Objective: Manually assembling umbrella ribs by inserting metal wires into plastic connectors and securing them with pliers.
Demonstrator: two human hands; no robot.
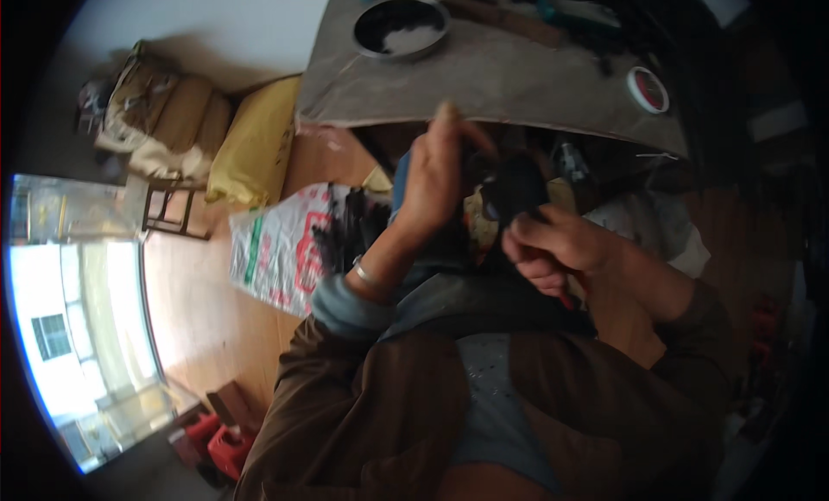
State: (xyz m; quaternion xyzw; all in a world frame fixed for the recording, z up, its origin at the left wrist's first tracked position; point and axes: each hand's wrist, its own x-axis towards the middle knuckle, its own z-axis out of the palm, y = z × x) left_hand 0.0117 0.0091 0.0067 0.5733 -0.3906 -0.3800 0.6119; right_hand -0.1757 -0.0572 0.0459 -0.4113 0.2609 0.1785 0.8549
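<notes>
My left hand (432, 177) is raised in front of the table's near edge, slightly smeared by motion. One finger points up and another reaches right, apart from it; I see nothing held there. To its right, my right hand (557, 246) is closed around a tool whose red handle end (566, 301) sticks out below the fist. Just beyond that fist is a dark, rounded black piece (518, 186); whether it joins the red handle I cannot tell. A bracelet (363, 272) circles my left wrist.
On the grey table (492, 87) stand a black bowl (367, 33) with white contents and a small round white-rimmed container (648, 90). Dark strips (350, 229) lie on a printed white sack (276, 246) at left. A yellow sack (255, 143) and a low stool (175, 209) stand farther left.
</notes>
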